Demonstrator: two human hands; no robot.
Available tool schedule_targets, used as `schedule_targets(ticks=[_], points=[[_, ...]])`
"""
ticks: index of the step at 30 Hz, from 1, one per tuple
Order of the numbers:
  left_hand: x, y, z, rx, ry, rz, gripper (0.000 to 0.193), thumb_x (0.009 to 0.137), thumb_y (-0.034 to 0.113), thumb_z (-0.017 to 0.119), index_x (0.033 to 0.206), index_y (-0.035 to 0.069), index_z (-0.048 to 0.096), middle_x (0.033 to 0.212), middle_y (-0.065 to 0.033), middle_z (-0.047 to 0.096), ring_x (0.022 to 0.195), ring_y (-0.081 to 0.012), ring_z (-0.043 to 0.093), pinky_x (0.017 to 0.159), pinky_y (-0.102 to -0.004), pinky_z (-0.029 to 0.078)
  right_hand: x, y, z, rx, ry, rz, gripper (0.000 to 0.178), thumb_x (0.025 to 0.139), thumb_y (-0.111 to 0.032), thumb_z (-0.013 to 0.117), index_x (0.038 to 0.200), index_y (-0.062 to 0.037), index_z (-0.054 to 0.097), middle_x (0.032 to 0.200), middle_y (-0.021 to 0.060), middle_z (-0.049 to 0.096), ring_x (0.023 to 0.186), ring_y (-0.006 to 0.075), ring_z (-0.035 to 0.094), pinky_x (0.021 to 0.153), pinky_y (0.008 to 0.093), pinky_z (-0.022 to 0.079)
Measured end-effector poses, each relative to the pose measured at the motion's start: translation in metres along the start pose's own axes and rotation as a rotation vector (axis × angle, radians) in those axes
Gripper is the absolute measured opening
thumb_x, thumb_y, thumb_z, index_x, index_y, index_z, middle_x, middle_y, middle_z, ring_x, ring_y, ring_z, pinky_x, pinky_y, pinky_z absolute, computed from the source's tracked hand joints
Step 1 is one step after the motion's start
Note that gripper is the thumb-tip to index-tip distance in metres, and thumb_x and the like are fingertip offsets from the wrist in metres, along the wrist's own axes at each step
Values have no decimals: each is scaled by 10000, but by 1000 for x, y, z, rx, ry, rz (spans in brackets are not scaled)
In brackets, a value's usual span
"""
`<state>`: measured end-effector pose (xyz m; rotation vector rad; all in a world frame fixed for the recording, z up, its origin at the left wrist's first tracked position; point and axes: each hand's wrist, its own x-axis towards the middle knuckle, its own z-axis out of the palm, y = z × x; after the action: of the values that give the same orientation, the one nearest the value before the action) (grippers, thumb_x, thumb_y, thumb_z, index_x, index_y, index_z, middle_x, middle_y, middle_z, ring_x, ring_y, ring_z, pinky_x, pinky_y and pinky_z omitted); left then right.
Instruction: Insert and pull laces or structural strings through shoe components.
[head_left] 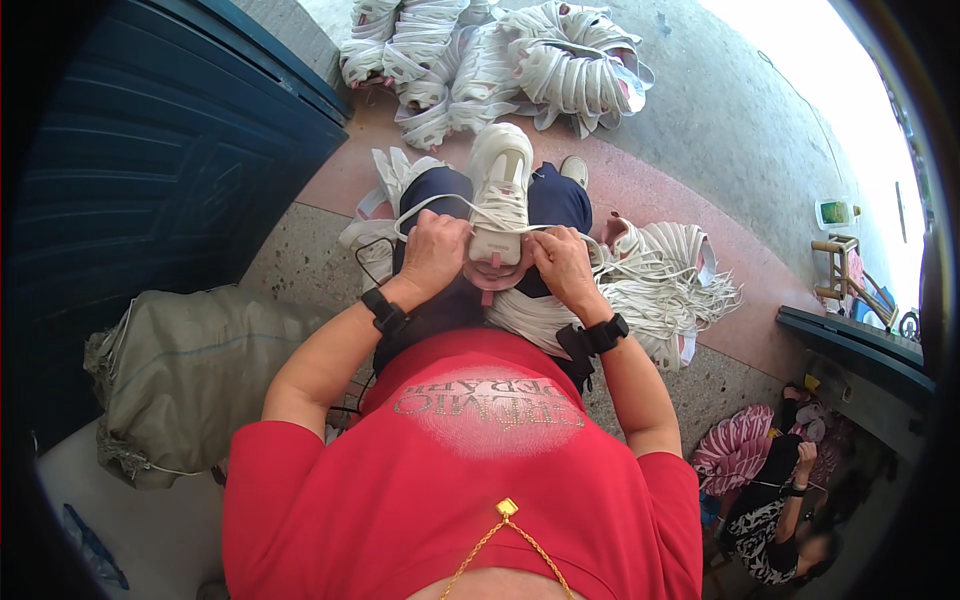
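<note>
A cream-white sneaker (pixel 498 160) rests between my thighs, toe pointing away from me, its pink lining showing at the ankle opening. White shoelace (pixel 430 208) runs through its eyelets, with one loop arching out to the left. At the left side of the tongue (pixel 494 242), my left hand (pixel 437 250) is closed in a pinch on the lace. My right hand (pixel 562 262) pinches the lace at the tongue's right side. The lace stretches across the tongue between both hands. My fingertips partly hide where the lace is gripped.
Bundled white shoe uppers (pixel 570 80) lie ahead on the floor. More uppers with loose laces (pixel 660 290) sit by my right leg, others (pixel 385 185) at left. A stuffed grey-green sack (pixel 200 360) and blue door (pixel 180 130) stand left. Another person (pixel 775 510) works lower right.
</note>
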<state>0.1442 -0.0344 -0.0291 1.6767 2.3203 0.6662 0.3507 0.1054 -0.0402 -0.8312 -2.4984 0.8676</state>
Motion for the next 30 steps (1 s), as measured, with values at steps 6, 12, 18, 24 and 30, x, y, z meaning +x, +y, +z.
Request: schedule_targets(ticks=[6, 12, 18, 24, 30], points=[[31, 31, -16, -61, 4, 222, 166, 794, 206, 761, 846, 58, 704, 871, -79, 680, 916, -293, 567, 826, -397, 481, -2, 2, 2, 431, -74, 351, 123, 881, -96, 651, 975, -27, 691, 934, 156, 678, 882, 354, 651, 802, 427, 512], [63, 46, 6, 115, -188, 350, 120, 794, 151, 722, 780, 50, 660, 835, -115, 672, 911, -315, 606, 768, -433, 504, -4, 7, 0, 106, 30, -148, 216, 801, -52, 667, 1017, -46, 677, 963, 111, 692, 910, 302, 642, 813, 391, 509], [77, 27, -15, -218, -191, 191, 143, 784, 117, 744, 778, 26, 633, 747, -130, 644, 753, -289, 637, 675, -388, 508, 2, -16, -12, -371, -30, -340, 201, 820, -156, 616, 1005, -89, 655, 1114, 71, 625, 1094, 263, 564, 938, 410, 416], [116, 48, -15, -622, -513, 28, 263, 820, 249, 771, 843, -1, 693, 706, -110, 652, 686, -144, 597, 669, -312, 499, 26, -75, -62, 234, 216, -423, 209, 807, 3, 666, 1000, -56, 609, 1009, 111, 646, 1013, 314, 620, 893, 414, 488], [110, 70, -7, -46, -551, 256, 201, 800, 194, 717, 925, 38, 746, 915, -156, 718, 956, -335, 666, 843, -436, 535, 42, -125, -208, 768, 609, -423, 167, 1082, -177, 463, 1093, -17, 509, 740, 57, 567, 661, 169, 539, 748, 388, 523]])
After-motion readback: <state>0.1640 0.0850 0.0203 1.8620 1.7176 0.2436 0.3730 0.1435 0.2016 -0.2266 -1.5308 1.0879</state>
